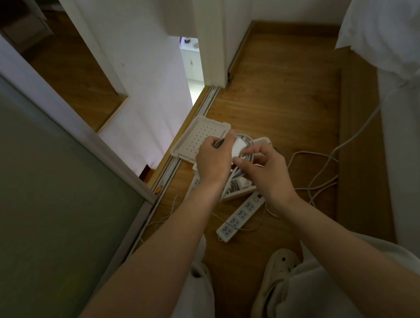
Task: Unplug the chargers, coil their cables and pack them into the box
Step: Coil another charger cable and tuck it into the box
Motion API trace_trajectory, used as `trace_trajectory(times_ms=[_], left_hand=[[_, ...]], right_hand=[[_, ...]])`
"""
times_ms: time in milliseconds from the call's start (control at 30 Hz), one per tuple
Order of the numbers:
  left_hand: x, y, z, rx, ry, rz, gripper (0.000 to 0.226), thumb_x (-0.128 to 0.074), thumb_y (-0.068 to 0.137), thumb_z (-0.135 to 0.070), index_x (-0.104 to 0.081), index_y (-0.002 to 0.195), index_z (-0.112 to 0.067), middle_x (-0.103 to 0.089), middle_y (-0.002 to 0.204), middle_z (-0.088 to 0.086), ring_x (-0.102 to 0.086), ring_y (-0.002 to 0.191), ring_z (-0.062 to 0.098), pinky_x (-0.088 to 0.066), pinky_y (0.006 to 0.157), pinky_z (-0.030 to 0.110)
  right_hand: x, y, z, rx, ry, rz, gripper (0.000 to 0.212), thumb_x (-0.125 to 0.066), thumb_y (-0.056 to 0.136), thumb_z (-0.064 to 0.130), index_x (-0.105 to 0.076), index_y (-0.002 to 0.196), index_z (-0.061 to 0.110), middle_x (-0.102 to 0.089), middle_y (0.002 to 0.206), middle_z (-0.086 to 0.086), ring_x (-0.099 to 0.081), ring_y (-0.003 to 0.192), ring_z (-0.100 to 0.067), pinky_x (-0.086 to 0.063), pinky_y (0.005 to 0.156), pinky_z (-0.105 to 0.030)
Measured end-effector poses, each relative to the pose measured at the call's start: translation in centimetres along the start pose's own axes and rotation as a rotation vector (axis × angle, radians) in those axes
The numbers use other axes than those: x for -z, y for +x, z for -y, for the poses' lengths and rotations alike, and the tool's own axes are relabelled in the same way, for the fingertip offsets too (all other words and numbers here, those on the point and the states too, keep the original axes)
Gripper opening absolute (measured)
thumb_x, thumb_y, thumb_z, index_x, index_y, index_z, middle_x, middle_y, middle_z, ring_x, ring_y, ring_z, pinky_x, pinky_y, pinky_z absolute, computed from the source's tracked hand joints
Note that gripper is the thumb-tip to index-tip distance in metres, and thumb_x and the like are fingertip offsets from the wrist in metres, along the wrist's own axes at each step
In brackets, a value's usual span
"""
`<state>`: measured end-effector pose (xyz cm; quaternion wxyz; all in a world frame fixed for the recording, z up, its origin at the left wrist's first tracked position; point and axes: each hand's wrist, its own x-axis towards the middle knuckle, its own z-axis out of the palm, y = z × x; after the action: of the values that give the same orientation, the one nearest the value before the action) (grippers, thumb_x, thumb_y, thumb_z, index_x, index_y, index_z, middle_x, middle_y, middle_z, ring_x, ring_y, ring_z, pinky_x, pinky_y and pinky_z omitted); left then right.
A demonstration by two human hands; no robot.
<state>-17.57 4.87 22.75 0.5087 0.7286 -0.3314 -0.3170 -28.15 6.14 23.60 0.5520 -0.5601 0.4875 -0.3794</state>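
White: one charger (239, 145) between left hand (212, 160) and right hand (268, 172).

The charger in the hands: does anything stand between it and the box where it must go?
Nothing visible does. The left hand and right hand hold the charger and its coiled cable over the box, whose lid lies swung open behind it. Inside, other cables already lie, partly hidden by the hands.

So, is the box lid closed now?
No, the lid lies open beside the box, and the left hand and right hand hold a charger over it.
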Motion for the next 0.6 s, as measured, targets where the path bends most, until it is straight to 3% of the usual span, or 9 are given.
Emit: trace_trajectory(times_ms=[133,233,333,400,500,600], left_hand=[[-0.1,0.0,0.4,0.001,0.013,0.023,0.032,-0.059,0.089,-0.04,-0.061,0.087,-0.008,-0.062,0.08,0.001,-0.064,0.084,0.023,-0.055,0.075,0.039],[-0.2,0.2,1.1,-0.023,0.077,0.031,0.03,-0.059,0.089,-0.042,-0.058,0.081,-0.012,-0.061,0.077,0.0,-0.062,0.077,0.021,-0.053,0.07,0.037],[0.3,0.8,1.9,-0.038,0.162,0.02,0.03,-0.059,0.089,-0.041,-0.053,0.075,-0.015,-0.055,0.07,-0.004,-0.052,0.062,0.012,-0.043,0.05,0.017],[0.9,1.3,2.3,0.005,0.202,0.008,0.031,-0.058,0.09,-0.042,-0.055,0.079,-0.012,-0.056,0.071,-0.003,-0.05,0.058,0.009,-0.036,0.042,0.011],[1.4,1.9,2.4,0.043,0.236,-0.009,0.036,-0.056,0.09,-0.045,-0.062,0.089,-0.01,-0.06,0.075,-0.002,-0.054,0.063,0.011,-0.038,0.048,0.017],[1.0,2.1,2.3,0.036,0.179,0.011,0.041,-0.059,0.087,-0.046,-0.064,0.089,-0.006,-0.064,0.079,0.004,-0.059,0.069,0.017,-0.046,0.058,0.027]], right_hand=[[0.1,0.1,-0.3,0.03,-0.091,-0.022,0.013,-0.067,0.084,0.013,-0.06,0.074,0.017,-0.062,0.079,0.002,-0.059,0.07,-0.001,-0.049,0.07,-0.019],[0.1,0.0,0.0,0.164,-0.371,-0.099,0.008,-0.067,0.084,0.013,-0.06,0.079,0.013,-0.049,0.099,0.004,-0.046,0.087,0.005,-0.035,0.077,0.001],[0.2,-0.5,0.6,0.314,-0.453,-0.116,0.007,-0.058,0.09,0.009,-0.052,0.088,0.011,-0.049,0.103,0.002,-0.045,0.09,-0.003,-0.037,0.076,-0.001],[0.1,-1.0,1.1,0.293,-0.342,-0.055,0.006,-0.05,0.094,0.01,-0.045,0.091,0.012,-0.058,0.096,0.004,-0.052,0.074,0.004,-0.04,0.062,-0.002],[-0.1,-1.1,1.4,0.17,-0.146,-0.017,0.005,-0.041,0.098,0.011,-0.042,0.094,0.012,-0.062,0.083,0.002,-0.055,0.058,-0.002,-0.045,0.052,-0.015],[-0.1,-0.4,2.1,-0.044,0.17,-0.02,0.013,-0.035,0.1,0.012,-0.041,0.09,0.017,-0.052,0.073,0.0,-0.052,0.06,-0.01,-0.052,0.071,-0.029]])
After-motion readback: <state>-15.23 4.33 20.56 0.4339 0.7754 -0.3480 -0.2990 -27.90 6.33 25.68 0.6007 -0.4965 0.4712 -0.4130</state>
